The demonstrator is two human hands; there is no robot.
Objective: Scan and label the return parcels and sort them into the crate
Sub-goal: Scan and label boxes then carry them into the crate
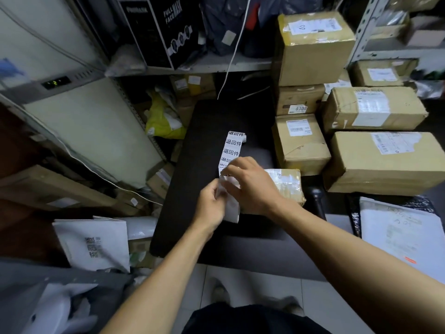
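**Both hands on label strip at small parcel**

Left hand (212, 201) pinches the lower part of a white label strip (231, 150) between thumb and fingers. Right hand (250, 184) is closed on the same strip just above, fingertips gripping its edge. The strip runs away from the hands across the black counter (192, 165); its far end curls over. Repeated black printed characters show along its length.

A small cardboard parcel (287, 183), wrapped in clear tape, lies on the counter directly behind the right hand and touching it. Its near face is hidden by the hand and wrist.

To the right, stacked cardboard boxes (375, 109) carry white shipping labels. One box bears a tag reading "0300" (298, 108). A white mailer bag (404, 235) lies at lower right. A white printed bag (96, 244) stands at lower left beside the counter. A black carton (168, 27) marked "FULL FACE MASK" sits on the shelf above. No crate can be identified with certainty.
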